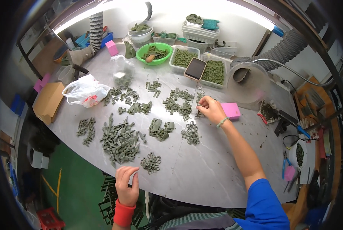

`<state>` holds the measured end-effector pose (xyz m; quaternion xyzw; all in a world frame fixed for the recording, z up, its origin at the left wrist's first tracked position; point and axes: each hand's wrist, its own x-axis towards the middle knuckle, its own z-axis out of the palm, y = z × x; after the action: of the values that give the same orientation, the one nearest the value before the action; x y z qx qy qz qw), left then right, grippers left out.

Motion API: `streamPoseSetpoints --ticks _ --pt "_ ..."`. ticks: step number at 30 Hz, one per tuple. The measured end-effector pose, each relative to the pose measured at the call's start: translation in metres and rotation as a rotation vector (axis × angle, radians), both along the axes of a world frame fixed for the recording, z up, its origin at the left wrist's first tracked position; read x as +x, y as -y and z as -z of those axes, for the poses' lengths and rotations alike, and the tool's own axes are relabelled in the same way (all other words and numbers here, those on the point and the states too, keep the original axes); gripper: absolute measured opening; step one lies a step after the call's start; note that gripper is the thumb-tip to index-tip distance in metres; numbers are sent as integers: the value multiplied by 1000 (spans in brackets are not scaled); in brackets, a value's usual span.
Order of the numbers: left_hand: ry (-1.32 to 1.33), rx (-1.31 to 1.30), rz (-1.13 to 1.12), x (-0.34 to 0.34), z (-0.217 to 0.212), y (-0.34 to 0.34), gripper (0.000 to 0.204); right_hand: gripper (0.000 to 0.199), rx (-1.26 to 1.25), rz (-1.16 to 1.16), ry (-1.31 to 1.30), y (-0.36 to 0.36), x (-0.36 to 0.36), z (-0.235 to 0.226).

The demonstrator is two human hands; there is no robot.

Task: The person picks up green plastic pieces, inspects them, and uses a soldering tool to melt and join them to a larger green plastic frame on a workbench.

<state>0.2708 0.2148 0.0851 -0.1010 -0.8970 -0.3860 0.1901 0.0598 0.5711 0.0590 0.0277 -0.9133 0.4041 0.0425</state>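
Observation:
My right hand, a thin band at its wrist, reaches over the table with thumb and forefinger pinched together. A small grey-green part shows at its fingertips, above a little dark pile half hidden by the hand. My left hand, in a red wristband, hovers at the table's front edge, fingers curled toward the thumb; what it holds, if anything, cannot be made out. Nearby lie a heap of pointed parts, small ring parts, more rings, blocky buckle-like parts and a larger group of small parts.
A phone leans on tubs of green parts. Beside them sits a green bowl. A pink block lies right of my right hand, before a clear extraction hood. A white plastic bag and cardboard box stand left.

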Motion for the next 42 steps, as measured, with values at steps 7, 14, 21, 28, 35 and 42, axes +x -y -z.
streamPoseSetpoints --ticks 7,14,21,28,35,42 --pt "55 47 -18 21 12 -8 17 24 -533 -85 167 -15 16 -19" --pt "66 200 -2 27 21 -31 18 23 -959 -88 133 -2 52 -45" --pt "90 246 -8 34 21 -36 17 23 -992 -118 93 3 71 -59" --pt "89 245 17 31 15 -44 14 26 -994 -193 119 12 92 -70" --pt "249 729 276 -32 -23 -106 28 29 -970 -287 88 37 123 -80" --pt "309 1111 445 -58 -35 -128 26 37 -793 -359 -53 51 147 -94"
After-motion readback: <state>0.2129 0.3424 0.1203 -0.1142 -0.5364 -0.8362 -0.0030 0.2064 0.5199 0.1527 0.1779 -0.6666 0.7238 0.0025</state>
